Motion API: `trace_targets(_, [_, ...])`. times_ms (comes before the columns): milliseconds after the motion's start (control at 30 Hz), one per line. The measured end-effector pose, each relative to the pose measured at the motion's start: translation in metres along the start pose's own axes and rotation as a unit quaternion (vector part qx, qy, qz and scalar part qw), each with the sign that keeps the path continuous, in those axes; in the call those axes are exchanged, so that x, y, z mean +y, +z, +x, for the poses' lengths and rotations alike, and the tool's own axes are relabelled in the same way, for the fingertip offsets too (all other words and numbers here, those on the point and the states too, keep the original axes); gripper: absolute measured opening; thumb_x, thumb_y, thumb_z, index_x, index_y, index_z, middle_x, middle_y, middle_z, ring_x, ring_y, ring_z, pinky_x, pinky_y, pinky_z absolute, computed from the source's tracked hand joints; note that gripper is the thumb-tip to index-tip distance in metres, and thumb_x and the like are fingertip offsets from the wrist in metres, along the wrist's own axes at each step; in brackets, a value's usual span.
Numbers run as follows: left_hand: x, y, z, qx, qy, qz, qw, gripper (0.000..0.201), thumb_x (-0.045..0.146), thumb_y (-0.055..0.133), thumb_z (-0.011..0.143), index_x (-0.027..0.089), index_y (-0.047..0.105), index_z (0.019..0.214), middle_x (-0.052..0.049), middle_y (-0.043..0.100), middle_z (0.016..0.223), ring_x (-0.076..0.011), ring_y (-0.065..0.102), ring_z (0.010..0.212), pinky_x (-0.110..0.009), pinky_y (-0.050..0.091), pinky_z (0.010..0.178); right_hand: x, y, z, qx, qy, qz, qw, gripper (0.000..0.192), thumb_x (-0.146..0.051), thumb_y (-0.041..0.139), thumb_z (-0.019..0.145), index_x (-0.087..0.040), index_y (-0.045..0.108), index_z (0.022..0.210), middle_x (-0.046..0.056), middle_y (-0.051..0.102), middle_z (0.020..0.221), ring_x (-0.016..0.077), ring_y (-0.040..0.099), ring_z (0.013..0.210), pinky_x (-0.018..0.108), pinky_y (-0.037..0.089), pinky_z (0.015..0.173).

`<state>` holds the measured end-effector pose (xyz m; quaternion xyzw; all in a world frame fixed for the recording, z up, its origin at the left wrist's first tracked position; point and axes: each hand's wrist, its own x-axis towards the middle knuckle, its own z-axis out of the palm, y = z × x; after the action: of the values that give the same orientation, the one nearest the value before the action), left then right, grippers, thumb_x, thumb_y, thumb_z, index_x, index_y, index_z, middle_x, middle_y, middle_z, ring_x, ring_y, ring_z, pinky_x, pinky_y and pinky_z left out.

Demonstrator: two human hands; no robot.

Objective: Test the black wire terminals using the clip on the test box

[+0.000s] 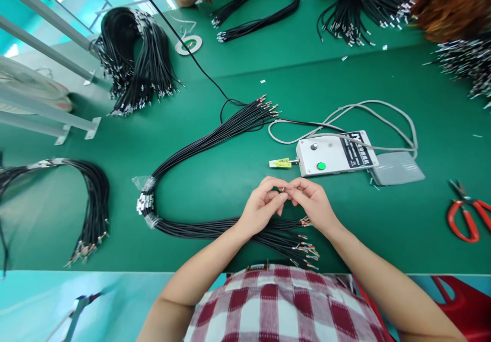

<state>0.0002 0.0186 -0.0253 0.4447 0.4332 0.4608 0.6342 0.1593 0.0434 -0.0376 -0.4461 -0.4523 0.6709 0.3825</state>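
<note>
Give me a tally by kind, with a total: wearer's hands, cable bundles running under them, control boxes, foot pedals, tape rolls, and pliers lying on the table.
Hands: 2 (left hand, right hand)
Black cable bundle: 1
White control box: 1
Grey foot pedal: 1
White tape roll: 1
Red-handled pliers: 1
Total: 7

Checked shirt [284,306], bare arms.
Large squares: deep maroon where bands cross, paler mauve along single bands, white between; cloth rounded over the torso. Small brown patch [258,268] at far edge, detail too small to read. Left arm [207,260] and right arm [368,260] uncovered to edge of view; left hand [263,206], right hand [316,206] bare.
</note>
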Motion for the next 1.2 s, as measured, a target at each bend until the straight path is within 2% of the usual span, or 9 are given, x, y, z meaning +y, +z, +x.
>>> trace_targets(233, [-0.008,0.012,0.000,0.127,-0.022,-0.006,0.992,0.024,0.041,0.066,0.088,0.018,0.060,0.094,0.002,0.057,0.074,-0.0047,0.051,0.041,-0.019,0.032,0.036,-0.010,0.003,-0.003,-0.008,-0.007,-0.040,0.999,0.017,-0.035,0.066,0.079,-0.020,0.061,0.072,-0.002,0.058,0.063,0.0110,0.048,0.055,0.027,0.043,0.054])
trace_targets(400, [-0.013,0.006,-0.004,0.121,0.044,0.151,0.980,0.022,0.039,0.056,0.094,0.018,0.060,0.090,-0.002,0.059,0.087,-0.0070,0.056,0.052,-0.021,0.042,0.047,-0.001,-0.002,-0.001,0.004,-0.031,-0.081,0.996,0.015,-0.033,0.064,0.081,-0.020,0.061,0.074,-0.002,0.057,0.063,0.0118,0.049,0.056,0.027,0.042,0.055])
trace_targets(567, [-0.017,0.000,-0.001,0.083,0.026,0.183,0.979,0.021,0.036,0.053,0.096,0.018,0.057,0.085,0.002,0.051,0.065,-0.0082,0.047,0.053,-0.021,0.039,0.053,0.001,-0.014,-0.005,0.025,-0.102,-0.223,0.969,0.015,-0.030,0.059,0.090,-0.021,0.063,0.080,0.000,0.062,0.072,0.0150,0.055,0.065,0.029,0.045,0.063])
trace_targets(667, [-0.019,-0.001,0.003,0.076,0.008,0.125,0.989,0.023,0.037,0.053,0.096,0.018,0.053,0.083,0.004,0.050,0.064,-0.0073,0.043,0.051,-0.021,0.035,0.051,-0.009,-0.016,-0.014,0.032,-0.171,-0.349,0.921,0.016,-0.031,0.053,0.097,-0.020,0.065,0.097,0.005,0.068,0.091,0.0162,0.060,0.074,0.030,0.047,0.072])
trace_targets(767, [-0.019,-0.001,0.003,0.072,0.023,0.147,0.986,0.022,0.036,0.051,0.097,0.018,0.052,0.084,0.003,0.051,0.066,-0.0084,0.044,0.054,-0.021,0.036,0.054,-0.020,-0.010,-0.018,0.045,-0.258,-0.512,0.818,0.023,-0.030,0.052,0.099,-0.017,0.064,0.115,0.010,0.069,0.111,0.0197,0.063,0.088,0.034,0.044,0.082])
trace_targets(833, [-0.017,-0.002,0.001,0.071,0.051,0.205,0.975,0.021,0.034,0.049,0.098,0.019,0.054,0.084,0.001,0.053,0.071,-0.0105,0.047,0.060,-0.023,0.039,0.058,-0.025,-0.005,-0.016,0.031,-0.294,-0.608,0.737,0.021,-0.029,0.052,0.099,-0.017,0.067,0.108,0.009,0.072,0.107,0.0215,0.062,0.091,0.035,0.038,0.079])
trace_targets(900, [-0.014,-0.004,-0.001,0.073,0.097,0.269,0.955,0.019,0.030,0.049,0.097,0.019,0.057,0.084,-0.002,0.056,0.077,-0.0131,0.051,0.069,-0.025,0.040,0.063,-0.029,-0.002,-0.010,0.007,-0.315,-0.660,0.682,0.023,-0.028,0.050,0.101,-0.019,0.070,0.095,0.006,0.074,0.092,0.0202,0.061,0.084,0.036,0.033,0.074])
trace_targets(1033, [-0.008,-0.015,0.001,0.077,0.157,0.324,0.930,0.016,0.024,0.050,0.096,0.019,0.060,0.084,-0.005,0.060,0.083,-0.0160,0.053,0.077,-0.027,0.041,0.069,-0.035,-0.006,0.004,-0.019,-0.360,-0.690,0.628,0.029,-0.026,0.048,0.102,-0.020,0.071,0.087,0.002,0.073,0.081,0.0179,0.057,0.075,0.036,0.028,0.071])
trace_targets(1200, [-0.006,-0.036,0.017,0.130,0.090,0.241,0.958,0.017,0.031,0.054,0.093,0.019,0.058,0.082,-0.002,0.055,0.075,-0.0128,0.047,0.064,-0.024,0.037,0.058,-0.049,-0.008,0.032,0.003,-0.338,-0.718,0.608,0.016,-0.026,0.057,0.098,-0.019,0.071,0.100,0.005,0.074,0.105,0.0227,0.055,0.096,0.037,0.027,0.074])
